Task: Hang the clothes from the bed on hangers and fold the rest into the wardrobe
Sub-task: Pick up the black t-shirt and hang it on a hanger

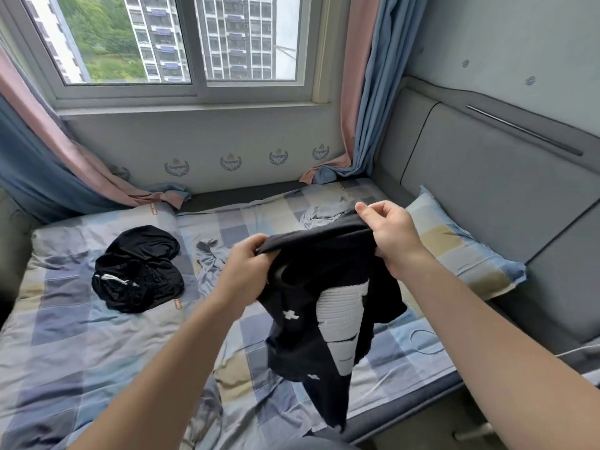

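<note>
1. In the middle of the frame, a black top with white print (pixel 324 319) hangs in the air over the bed (pixel 81 352). Its lower end dangles toward the bottom of the frame.
2. The left hand (pixel 250 264) grips the upper edge of the top on its left side. The fingers are curled tight round the cloth.
3. The right hand (pixel 389 235) holds the same edge on the right side, a bit higher in the frame. Its thumb and fingers pinch the cloth.
4. The cloth is bunched up between the two hands.
5. At the left of the frame, a heap of black clothes (pixel 139 271) lies on the checked bed cover. A white cord (pixel 112 279) shows on the heap.
6. Just left of the left hand lies a crumpled grey cloth (pixel 207 258). Another grey cloth (pixel 324 214) lies behind the held top, nearer the wall.
7. At the right, a checked pillow (pixel 461 251) leans on the grey padded headboard (pixel 487 190).
8. A thin white cable (pixel 425 342) lies on the bed at the lower right.
9. At the top is a window (pixel 181 43). Pink and blue curtains (pixel 363 92) hang at both sides, and their ends rest by the bed.
</note>
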`<state>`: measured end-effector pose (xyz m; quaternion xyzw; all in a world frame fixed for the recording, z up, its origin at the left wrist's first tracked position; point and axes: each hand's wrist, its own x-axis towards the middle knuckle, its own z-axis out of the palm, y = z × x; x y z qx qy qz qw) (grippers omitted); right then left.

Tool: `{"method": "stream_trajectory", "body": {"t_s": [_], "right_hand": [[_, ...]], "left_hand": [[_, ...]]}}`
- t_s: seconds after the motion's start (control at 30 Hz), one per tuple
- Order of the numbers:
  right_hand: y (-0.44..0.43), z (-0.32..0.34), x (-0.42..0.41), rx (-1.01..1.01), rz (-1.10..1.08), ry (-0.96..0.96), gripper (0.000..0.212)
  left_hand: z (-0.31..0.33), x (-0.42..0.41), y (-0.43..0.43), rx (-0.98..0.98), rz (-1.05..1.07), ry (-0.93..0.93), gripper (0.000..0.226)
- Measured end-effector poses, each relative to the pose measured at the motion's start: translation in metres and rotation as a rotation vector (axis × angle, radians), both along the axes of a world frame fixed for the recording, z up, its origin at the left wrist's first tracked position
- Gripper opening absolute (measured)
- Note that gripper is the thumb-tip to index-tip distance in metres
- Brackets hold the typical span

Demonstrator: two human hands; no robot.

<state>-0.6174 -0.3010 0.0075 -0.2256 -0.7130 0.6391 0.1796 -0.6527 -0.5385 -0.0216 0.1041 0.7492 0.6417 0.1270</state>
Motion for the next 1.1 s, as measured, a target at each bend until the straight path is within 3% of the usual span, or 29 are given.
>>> {"method": "stream_trajectory", "body": {"t_s": [0.2, 0.33, 0.37, 0.5, 0.63, 0.73, 0.8, 0.87, 0.93, 1.0, 1.1], "right_hand": [[0.012, -0.026, 0.001, -0.028, -0.08, -0.056, 0.018], [-0.017, -0.024, 0.013, 0.03, 0.217, -0.094, 0.007], [-0.028, -0.023, 0.017, 0.062, 0.335, -0.099, 0.012], [-0.065, -0.03, 0.026, 0.117, 0.757, -0.154, 0.065], [-0.083, -0.037, 0.017, 0.264, 0.728, -0.13, 0.06], [-0.09, -0.033, 0.006, 0.294, 0.746, -0.067, 0.076], [-0.096, -0.03, -0.002, 0.266, 0.798, -0.045, 0.056], [-0.1, -0.025, -0.007, 0.236, 0.822, -0.061, 0.028], [-0.101, -0.025, -0.011, 0.287, 0.763, -0.049, 0.012], [-0.1, -0.025, -0.015, 0.311, 0.684, -0.027, 0.009], [-0.097, -0.024, -0.015, 0.184, 0.551, -0.044, 0.011]], "left_hand": [[0.028, -0.008, -0.006, 0.202, 0.013, -0.121, 0.025], [0.023, -0.006, -0.003, 0.153, 0.03, -0.153, 0.019], [0.021, -0.005, -0.003, 0.15, 0.033, -0.159, 0.02], [0.021, -0.009, -0.006, 0.174, 0.017, -0.189, 0.025], [0.026, -0.017, -0.021, 0.201, 0.003, -0.228, 0.029], [0.032, -0.022, -0.034, 0.19, -0.143, -0.304, 0.027], [0.035, -0.025, -0.04, 0.15, -0.208, -0.336, 0.023], [0.034, -0.03, -0.045, 0.138, -0.18, -0.338, 0.023], [0.029, -0.034, -0.049, 0.182, -0.118, -0.32, 0.025], [0.022, -0.035, -0.052, 0.283, -0.048, -0.292, 0.025], [0.005, -0.03, -0.052, 0.314, 0.0, -0.221, 0.032]]}}
